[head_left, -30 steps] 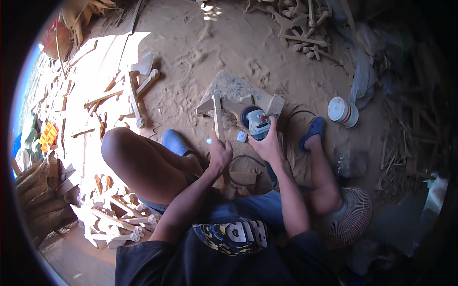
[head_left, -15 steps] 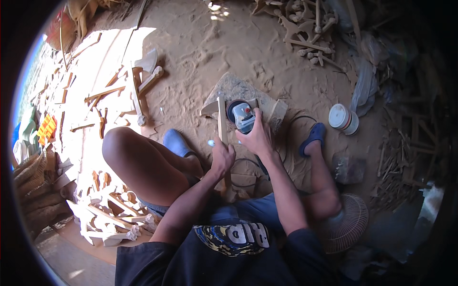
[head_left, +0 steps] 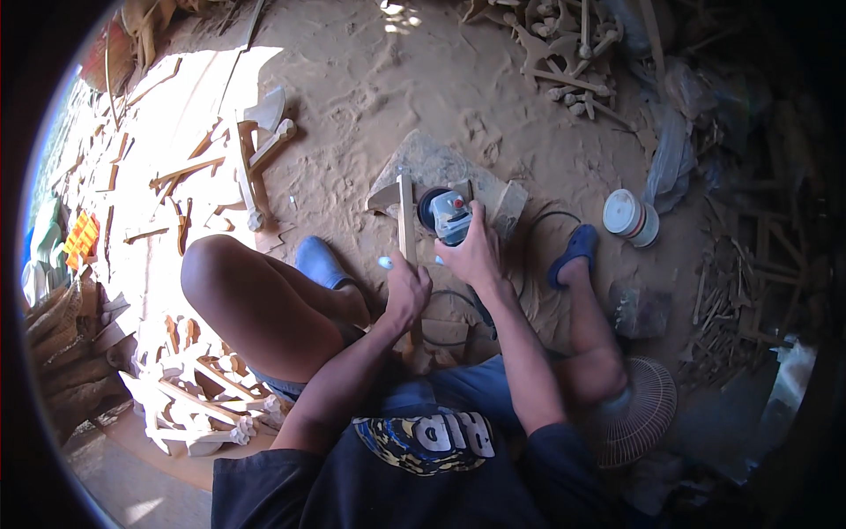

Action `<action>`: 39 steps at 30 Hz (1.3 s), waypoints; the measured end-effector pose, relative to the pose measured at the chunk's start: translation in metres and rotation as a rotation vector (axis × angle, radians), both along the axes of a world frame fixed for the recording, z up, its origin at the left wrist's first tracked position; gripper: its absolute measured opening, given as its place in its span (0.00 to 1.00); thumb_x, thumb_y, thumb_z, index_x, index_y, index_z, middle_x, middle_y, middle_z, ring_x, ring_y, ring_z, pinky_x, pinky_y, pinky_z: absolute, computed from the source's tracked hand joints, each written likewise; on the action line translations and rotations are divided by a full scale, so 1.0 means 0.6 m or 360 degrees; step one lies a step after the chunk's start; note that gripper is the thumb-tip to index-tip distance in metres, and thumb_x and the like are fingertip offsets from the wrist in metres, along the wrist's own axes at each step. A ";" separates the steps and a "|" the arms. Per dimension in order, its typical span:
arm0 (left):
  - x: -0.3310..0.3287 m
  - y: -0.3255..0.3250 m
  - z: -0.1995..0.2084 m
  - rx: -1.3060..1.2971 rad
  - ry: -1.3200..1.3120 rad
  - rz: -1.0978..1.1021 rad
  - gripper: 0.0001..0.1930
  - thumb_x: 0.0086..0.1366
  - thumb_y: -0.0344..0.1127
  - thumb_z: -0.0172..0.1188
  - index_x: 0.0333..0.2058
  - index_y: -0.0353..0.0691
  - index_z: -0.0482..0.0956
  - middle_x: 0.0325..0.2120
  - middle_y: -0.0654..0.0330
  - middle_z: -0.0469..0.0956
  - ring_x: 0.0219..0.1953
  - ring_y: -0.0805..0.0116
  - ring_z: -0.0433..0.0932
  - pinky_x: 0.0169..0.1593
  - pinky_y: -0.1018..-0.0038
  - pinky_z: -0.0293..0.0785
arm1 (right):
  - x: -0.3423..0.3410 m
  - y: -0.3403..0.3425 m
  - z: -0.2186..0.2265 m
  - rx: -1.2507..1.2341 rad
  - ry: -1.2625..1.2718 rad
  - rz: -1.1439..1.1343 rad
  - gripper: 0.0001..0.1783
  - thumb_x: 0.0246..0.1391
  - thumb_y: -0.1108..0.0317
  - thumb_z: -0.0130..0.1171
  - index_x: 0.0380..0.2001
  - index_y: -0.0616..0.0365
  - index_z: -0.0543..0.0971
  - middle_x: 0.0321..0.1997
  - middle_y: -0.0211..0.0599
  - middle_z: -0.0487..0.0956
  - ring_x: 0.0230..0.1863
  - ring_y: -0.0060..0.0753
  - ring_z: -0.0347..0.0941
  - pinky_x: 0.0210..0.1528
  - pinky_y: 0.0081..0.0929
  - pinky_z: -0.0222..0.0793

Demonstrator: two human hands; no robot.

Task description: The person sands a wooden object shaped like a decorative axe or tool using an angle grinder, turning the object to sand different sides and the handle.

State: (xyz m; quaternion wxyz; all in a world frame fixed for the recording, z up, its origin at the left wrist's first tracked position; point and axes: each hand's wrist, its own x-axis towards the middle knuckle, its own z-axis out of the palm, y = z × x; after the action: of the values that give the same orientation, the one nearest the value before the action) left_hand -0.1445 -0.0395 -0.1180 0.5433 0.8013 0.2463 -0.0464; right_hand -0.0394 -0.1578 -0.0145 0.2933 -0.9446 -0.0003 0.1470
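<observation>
My left hand [head_left: 408, 289] is closed around the middle of a long, pale bone [head_left: 405, 216] that points away from me, its near end down between my thighs. My right hand [head_left: 472, 254] grips an angle grinder [head_left: 455, 227] with a clear and grey body. The grinder's dark round disc [head_left: 431, 207] sits just right of the bone's far part; I cannot tell whether they touch. Beneath both lies a dusty, pale slab [head_left: 421, 154] on the ground. A dark cord [head_left: 529, 251] curves out on the grinder's right.
Bones [head_left: 207, 401] are heaped by my left thigh, with more [head_left: 251, 163] scattered in sunlight at the far left. Another bone pile [head_left: 573, 66] lies at the far right. A lidded white tub [head_left: 630, 218] stands beyond my right foot; a round wire guard [head_left: 639, 414] is beside my right knee.
The whole view has shifted slightly to the left. Both hands keep their holds on the bone and the grinder, with hardly any movement between these two.
</observation>
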 end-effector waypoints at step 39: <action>-0.002 0.002 -0.027 0.0007 -0.0026 -0.0036 0.15 0.72 0.31 0.59 0.47 0.32 0.63 0.24 0.42 0.74 0.26 0.41 0.78 0.31 0.48 0.71 | -0.008 -0.001 -0.027 0.0267 -0.0060 -0.0016 0.59 0.50 0.55 0.76 0.76 0.69 0.55 0.61 0.74 0.77 0.63 0.71 0.77 0.63 0.53 0.74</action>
State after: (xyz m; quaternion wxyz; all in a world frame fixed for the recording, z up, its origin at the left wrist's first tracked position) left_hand -0.1460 -0.0383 -0.1342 0.5431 0.8055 0.2328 -0.0453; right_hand -0.0440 -0.1587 -0.0309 0.3720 -0.9194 -0.0134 0.1272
